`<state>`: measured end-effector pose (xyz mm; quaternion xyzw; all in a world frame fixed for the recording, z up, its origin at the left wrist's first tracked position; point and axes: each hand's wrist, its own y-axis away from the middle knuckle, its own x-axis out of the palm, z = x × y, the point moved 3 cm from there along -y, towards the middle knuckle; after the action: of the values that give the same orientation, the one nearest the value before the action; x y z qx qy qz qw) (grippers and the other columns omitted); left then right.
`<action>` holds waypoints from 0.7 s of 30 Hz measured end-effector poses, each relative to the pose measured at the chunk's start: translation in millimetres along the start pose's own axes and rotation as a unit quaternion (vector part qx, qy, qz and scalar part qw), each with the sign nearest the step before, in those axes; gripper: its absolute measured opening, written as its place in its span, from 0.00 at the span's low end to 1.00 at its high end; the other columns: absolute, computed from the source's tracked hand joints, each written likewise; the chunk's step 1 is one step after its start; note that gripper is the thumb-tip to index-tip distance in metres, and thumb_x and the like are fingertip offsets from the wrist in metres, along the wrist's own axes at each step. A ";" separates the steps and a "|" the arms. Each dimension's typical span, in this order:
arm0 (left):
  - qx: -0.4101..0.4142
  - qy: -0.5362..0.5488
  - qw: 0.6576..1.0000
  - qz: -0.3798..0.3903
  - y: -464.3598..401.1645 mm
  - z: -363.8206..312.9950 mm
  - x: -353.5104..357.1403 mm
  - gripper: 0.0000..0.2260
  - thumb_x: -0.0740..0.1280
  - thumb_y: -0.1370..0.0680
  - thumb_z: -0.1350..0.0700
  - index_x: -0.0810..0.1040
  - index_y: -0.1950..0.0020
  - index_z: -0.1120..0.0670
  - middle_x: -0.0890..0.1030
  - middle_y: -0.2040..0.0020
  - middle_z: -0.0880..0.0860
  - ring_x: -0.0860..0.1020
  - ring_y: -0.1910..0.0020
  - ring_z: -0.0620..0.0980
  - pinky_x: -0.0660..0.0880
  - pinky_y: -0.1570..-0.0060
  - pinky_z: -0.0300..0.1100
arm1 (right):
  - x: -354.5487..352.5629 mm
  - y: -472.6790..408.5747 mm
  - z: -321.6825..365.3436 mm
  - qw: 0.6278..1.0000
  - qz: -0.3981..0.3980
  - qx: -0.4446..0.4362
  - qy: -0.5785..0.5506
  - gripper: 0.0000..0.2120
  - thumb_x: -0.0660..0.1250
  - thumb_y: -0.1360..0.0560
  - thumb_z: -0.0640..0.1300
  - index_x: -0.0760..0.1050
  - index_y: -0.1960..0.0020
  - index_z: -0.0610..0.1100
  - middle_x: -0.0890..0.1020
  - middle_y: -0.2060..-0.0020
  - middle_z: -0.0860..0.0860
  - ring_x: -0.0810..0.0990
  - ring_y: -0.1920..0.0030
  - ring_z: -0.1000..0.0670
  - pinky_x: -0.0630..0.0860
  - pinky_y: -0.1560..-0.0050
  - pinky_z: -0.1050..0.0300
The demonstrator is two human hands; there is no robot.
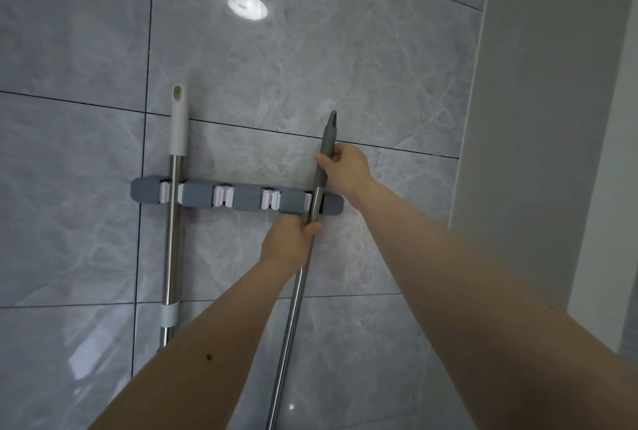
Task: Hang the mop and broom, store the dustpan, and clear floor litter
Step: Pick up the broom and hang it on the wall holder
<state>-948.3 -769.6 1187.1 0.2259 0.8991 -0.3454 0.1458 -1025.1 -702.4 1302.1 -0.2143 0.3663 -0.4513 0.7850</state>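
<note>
A grey wall rack (245, 201) with white clips is fixed to the tiled wall. A steel pole with a white end cap (173, 222) stands upright in the rack's leftmost clip. A second steel pole with a grey grip (293, 309) leans across the rightmost clip; whether it is the mop or the broom cannot be told, both heads being out of view. My right hand (345, 167) grips its grey top above the rack. My left hand (288, 240) holds the same pole just below the rack.
Two white clips (222, 195) in the rack's middle hold nothing. A white wall corner or door frame (538, 139) rises at the right. The glossy grey tiles reflect a ceiling light (247, 6).
</note>
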 end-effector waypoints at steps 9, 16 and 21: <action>-0.046 0.062 0.997 -0.006 -10.4 7.7 10.8 0.21 0.65 0.22 0.55 0.65 0.74 0.56 0.70 0.73 0.52 0.73 0.64 0.51 0.67 0.63 0.39 | 17.3 -4.5 -7.3 1.000 -0.009 -0.010 0.020 0.14 0.65 0.23 0.46 0.75 0.43 0.37 0.75 0.59 0.51 0.74 0.56 0.50 0.70 0.58 0.61; -0.039 0.107 0.994 -0.004 -20.0 16.9 7.0 0.14 0.68 0.24 0.54 0.80 0.52 0.66 0.77 0.63 0.54 0.76 0.61 0.51 0.75 0.58 0.44 | 21.4 -6.6 -19.5 0.999 -0.036 0.011 -0.010 0.14 0.66 0.24 0.47 0.77 0.45 0.38 0.76 0.61 0.52 0.75 0.58 0.52 0.69 0.56 0.60; -0.036 0.108 0.993 0.005 -22.6 18.6 9.5 0.09 0.67 0.24 0.55 0.78 0.57 0.60 0.77 0.65 0.52 0.77 0.60 0.52 0.79 0.51 0.51 | 25.9 -2.3 -19.6 0.998 -0.053 0.009 -0.013 0.15 0.66 0.24 0.48 0.78 0.46 0.38 0.77 0.60 0.50 0.75 0.58 0.51 0.70 0.55 0.60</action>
<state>-965.9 -794.3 1182.4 0.2610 0.9204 -0.2854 0.0573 -1033.1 -726.1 1281.2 -0.2321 0.3399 -0.4927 0.7667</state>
